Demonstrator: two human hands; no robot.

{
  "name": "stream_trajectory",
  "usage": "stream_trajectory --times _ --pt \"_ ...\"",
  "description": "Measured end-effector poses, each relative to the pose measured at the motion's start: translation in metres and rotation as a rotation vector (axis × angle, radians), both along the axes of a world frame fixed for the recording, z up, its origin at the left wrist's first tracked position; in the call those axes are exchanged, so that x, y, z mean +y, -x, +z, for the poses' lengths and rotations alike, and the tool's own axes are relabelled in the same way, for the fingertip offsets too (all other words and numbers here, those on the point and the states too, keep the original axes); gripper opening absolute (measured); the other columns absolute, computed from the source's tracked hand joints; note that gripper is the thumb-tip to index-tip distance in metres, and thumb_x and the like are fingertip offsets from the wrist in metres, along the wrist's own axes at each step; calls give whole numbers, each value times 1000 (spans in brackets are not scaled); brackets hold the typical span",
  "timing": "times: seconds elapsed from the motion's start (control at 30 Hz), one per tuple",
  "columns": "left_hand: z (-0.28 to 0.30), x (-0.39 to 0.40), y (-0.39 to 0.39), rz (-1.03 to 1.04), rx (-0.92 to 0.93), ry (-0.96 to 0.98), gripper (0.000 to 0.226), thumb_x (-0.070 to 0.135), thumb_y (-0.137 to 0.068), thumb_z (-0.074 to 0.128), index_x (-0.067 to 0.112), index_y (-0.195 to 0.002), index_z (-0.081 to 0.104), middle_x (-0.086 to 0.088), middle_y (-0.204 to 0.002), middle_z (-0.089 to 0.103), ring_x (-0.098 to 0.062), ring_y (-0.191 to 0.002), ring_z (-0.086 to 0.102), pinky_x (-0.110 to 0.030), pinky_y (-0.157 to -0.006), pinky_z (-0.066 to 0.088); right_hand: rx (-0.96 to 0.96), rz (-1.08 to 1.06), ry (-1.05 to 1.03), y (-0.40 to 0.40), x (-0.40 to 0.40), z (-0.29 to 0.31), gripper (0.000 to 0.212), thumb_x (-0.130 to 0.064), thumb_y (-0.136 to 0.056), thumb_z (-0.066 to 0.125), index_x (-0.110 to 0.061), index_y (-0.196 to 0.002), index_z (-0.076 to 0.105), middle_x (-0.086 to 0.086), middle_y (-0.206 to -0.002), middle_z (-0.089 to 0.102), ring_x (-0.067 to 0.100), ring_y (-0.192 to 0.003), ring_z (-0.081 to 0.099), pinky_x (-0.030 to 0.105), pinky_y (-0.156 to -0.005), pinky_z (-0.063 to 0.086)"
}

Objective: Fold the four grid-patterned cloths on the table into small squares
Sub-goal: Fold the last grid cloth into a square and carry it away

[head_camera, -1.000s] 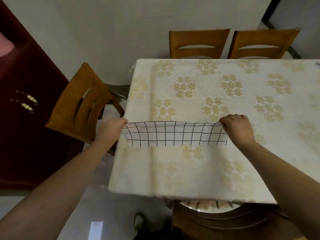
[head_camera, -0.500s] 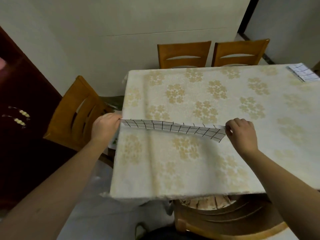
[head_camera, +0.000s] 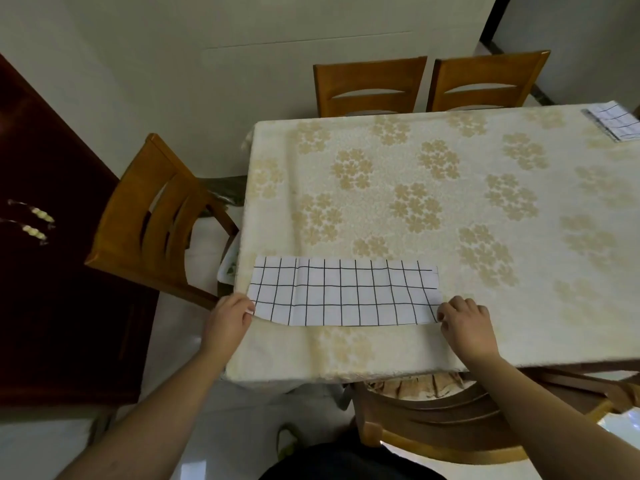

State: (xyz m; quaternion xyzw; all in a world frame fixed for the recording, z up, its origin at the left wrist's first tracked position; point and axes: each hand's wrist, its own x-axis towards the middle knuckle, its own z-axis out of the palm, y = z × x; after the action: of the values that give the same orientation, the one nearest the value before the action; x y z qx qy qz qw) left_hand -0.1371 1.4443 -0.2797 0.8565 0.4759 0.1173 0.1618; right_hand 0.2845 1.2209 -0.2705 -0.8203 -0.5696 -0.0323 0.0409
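A white cloth with a black grid (head_camera: 346, 295) lies on the table (head_camera: 433, 209) near its front left corner, folded into a long strip. My left hand (head_camera: 230, 315) pinches the strip's near left corner. My right hand (head_camera: 462, 318) pinches its near right corner. The near edge sags slightly between my hands. A second grid cloth (head_camera: 614, 124), folded small, lies at the table's far right, cut off by the frame edge.
The table wears a cream cloth with gold flowers. Wooden chairs stand at the left (head_camera: 156, 220), at the far side (head_camera: 370, 86) (head_camera: 485, 84) and tucked under the near edge (head_camera: 443, 417). A dark red cabinet (head_camera: 41, 237) fills the left.
My hands drew the held edge back toward me and lowered it, so the cloth now lies flat as a doubled strip. The view swung right, showing the far folded cloth.
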Motion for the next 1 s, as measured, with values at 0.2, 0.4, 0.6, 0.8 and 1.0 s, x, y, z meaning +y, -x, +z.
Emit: stream_trajectory --times 0.2,0.4,0.6,0.8,1.0 --pt "-16 -19 -2 218 -140 192 27 -8 -88 51 10 -98 67 3 -115 54 -18 -92 55 -30 -73 48 129 -143 133 9 -5 -12 31 2 -62 75 -15 -86 68 8 -88 62 32 -77 57 38 -68 40" --pt "-18 -20 -8 510 -333 400 25 1 -97 45 16 -102 64 -4 -124 55 -24 -99 63 -33 -82 53 367 -351 120 17 3 -11 35 -4 -87 53 -12 -121 57 13 -121 55 33 -105 53 42 -81 40" --pt "-16 -17 -13 737 -549 585 20 24 -97 56 17 -116 57 -3 -116 60 -19 -90 65 -32 -77 53 717 -643 7 16 15 -16 38 -19 -91 55 -10 -128 49 16 -123 51 34 -102 55 46 -87 49" --pt "-14 -9 -20 920 -560 727 33 8 -87 70 10 -117 56 -11 -113 60 -19 -84 64 -36 -85 56 828 -807 87 7 24 -18 44 -33 -88 65 -11 -124 51 13 -116 60 30 -88 59 36 -68 48" --pt "-3 -11 -29 892 -566 838 29 13 -88 70 7 -114 59 -9 -91 64 -13 -71 59 -27 -62 46 887 -849 106 6 27 -17 50 -38 -85 70 -8 -122 54 9 -99 60 27 -86 55 36 -71 47"
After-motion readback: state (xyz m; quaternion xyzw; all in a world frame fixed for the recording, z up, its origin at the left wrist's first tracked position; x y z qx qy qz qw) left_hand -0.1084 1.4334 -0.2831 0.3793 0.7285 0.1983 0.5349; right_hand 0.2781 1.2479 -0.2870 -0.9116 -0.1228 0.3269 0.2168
